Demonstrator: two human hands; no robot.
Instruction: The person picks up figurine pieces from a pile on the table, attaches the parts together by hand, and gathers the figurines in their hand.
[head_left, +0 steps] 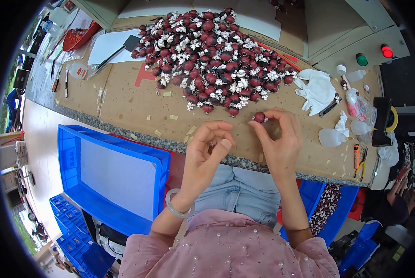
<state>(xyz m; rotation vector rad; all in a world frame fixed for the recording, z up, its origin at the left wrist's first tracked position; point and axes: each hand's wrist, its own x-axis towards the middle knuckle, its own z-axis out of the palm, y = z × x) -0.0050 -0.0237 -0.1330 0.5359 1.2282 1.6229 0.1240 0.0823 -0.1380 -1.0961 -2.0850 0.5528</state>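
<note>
Between the thumb and fingertips of my right hand (284, 141) is one small dark red ball charm (259, 117), held just above the table. My left hand (206, 155) is beside it, fingers curled in toward the thumb; a small bit of something shows in the curl, too hidden to name. Beyond both hands lies a big heap of similar charms (207, 60), dark red and black with white figure-like parts and small metal rings.
Right of the heap lie a white glove (315, 90), a squeeze bottle (331, 137), an orange cutter (356, 154) and yellow-handled pliers (362, 169). A blue tray (161, 173) stands left of my lap, below the stone table edge (244, 163). More charms fill a blue bin (344, 208) at right.
</note>
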